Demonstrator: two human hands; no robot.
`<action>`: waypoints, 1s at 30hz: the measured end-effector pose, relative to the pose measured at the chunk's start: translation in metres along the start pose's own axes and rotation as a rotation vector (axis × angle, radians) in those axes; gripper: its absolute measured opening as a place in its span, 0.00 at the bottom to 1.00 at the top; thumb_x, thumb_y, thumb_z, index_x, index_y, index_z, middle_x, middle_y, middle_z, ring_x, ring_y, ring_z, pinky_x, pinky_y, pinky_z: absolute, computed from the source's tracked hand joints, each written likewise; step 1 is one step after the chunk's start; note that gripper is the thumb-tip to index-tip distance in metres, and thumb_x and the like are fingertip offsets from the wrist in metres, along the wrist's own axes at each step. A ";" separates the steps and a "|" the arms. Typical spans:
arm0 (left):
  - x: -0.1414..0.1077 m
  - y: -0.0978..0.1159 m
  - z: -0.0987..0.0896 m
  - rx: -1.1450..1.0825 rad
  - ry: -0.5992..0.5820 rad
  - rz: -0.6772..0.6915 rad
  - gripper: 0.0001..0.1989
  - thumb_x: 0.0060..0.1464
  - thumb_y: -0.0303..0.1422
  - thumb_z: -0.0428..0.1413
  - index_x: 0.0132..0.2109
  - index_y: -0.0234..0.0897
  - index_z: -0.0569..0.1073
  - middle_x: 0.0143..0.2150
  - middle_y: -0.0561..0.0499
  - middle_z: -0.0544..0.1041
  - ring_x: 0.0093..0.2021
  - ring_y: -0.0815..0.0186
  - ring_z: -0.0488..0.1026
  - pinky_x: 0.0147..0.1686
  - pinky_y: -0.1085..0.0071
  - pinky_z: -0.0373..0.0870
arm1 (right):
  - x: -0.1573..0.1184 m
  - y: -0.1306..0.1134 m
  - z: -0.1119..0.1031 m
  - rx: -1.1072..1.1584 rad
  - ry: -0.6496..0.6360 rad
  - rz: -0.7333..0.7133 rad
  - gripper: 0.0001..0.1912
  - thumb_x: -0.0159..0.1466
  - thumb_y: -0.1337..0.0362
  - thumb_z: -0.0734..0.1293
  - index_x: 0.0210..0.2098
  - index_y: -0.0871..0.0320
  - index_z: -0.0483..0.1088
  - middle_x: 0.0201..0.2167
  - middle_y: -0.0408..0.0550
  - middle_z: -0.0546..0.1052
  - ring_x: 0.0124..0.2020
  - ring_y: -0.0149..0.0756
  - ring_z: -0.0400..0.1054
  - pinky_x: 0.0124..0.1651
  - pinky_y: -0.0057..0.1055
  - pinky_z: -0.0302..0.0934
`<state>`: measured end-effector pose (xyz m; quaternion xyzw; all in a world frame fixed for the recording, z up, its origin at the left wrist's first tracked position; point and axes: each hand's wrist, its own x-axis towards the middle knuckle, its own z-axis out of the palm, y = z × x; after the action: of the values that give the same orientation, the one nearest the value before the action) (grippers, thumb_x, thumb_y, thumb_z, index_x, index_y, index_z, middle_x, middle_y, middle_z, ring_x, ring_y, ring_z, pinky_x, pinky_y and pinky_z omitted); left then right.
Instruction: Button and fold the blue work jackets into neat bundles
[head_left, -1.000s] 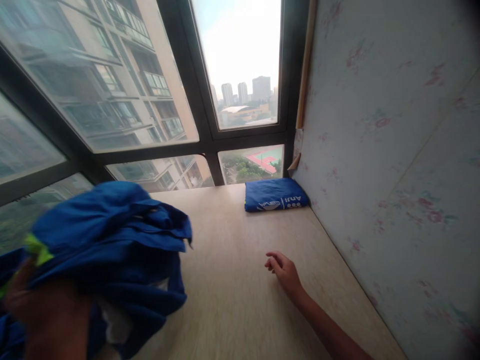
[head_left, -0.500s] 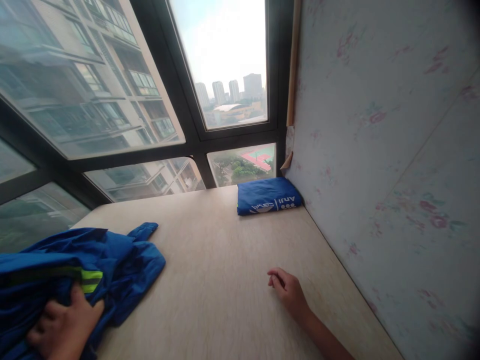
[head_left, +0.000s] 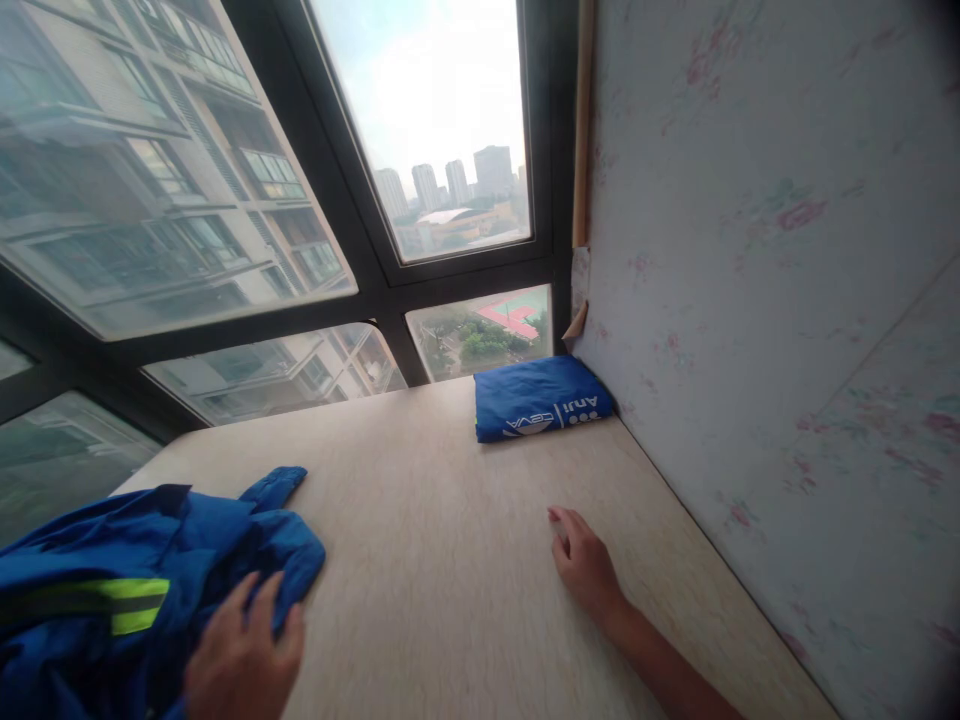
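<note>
Presently, your left hand [head_left: 244, 650], which lay beside the yellow-green stripe [head_left: 140, 605] half a second ago, is at the near right edge of the crumpled blue garment [head_left: 202, 535], fingers spread; contact with the cloth cannot be determined. Your right hand [head_left: 589, 570] remains half curled, holding nothing. Two blue cloth items occupy the pale worktop [head_left: 420, 560]: one crumpled garment at left and one folded bundle [head_left: 536, 395] with white lettering at far right, beside the floral-papered wall [head_left: 750, 300] and below the dark window frame [head_left: 465, 280].
</note>
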<state>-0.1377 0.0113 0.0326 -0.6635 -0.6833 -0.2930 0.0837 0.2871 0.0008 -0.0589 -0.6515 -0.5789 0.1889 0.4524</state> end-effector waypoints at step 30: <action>-0.013 0.135 0.109 -0.580 -0.303 -0.059 0.10 0.55 0.37 0.53 0.28 0.40 0.70 0.28 0.51 0.74 0.30 0.63 0.70 0.33 0.68 0.62 | 0.064 -0.048 0.026 -0.910 -0.195 -0.385 0.13 0.65 0.76 0.62 0.45 0.65 0.74 0.37 0.60 0.77 0.39 0.45 0.71 0.43 0.42 0.66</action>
<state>0.0230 0.0489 -0.0241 -0.6758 -0.5949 -0.3755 -0.2201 0.2557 0.0662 -0.0152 -0.6437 -0.7517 -0.1096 0.0928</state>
